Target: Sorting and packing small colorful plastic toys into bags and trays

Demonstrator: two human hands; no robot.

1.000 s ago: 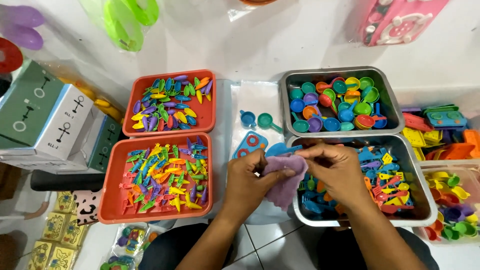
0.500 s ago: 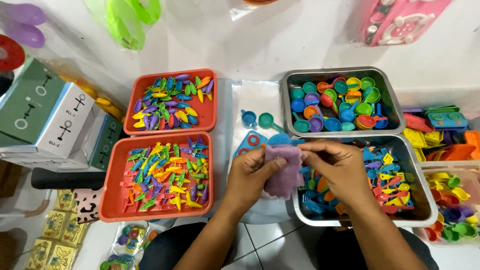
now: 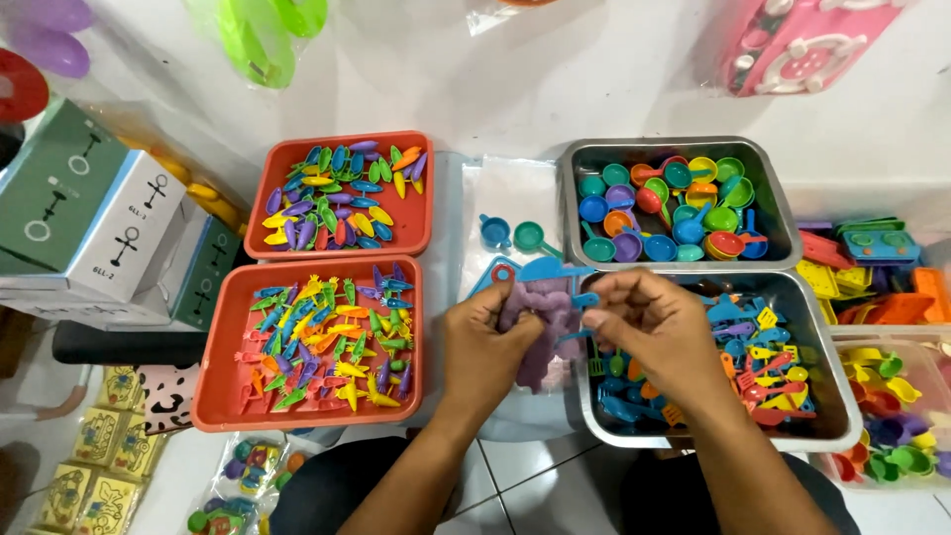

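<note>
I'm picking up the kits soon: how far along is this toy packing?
Done so far: nothing finished shows. In hand: the left hand holds a purple toy piece while the right hand pinches small blue pieces against it. Left: both red trays and both metal trays are still heaped with loose coloured parts, so most looks undone.

A toy-packing workplace: sorted trays [image 3: 337,243] of small plastic toys, stacked boxes [image 3: 89,228].

White tabletop [image 3: 614,79] under even light; pale tiled floor [image 3: 525,476].
</note>
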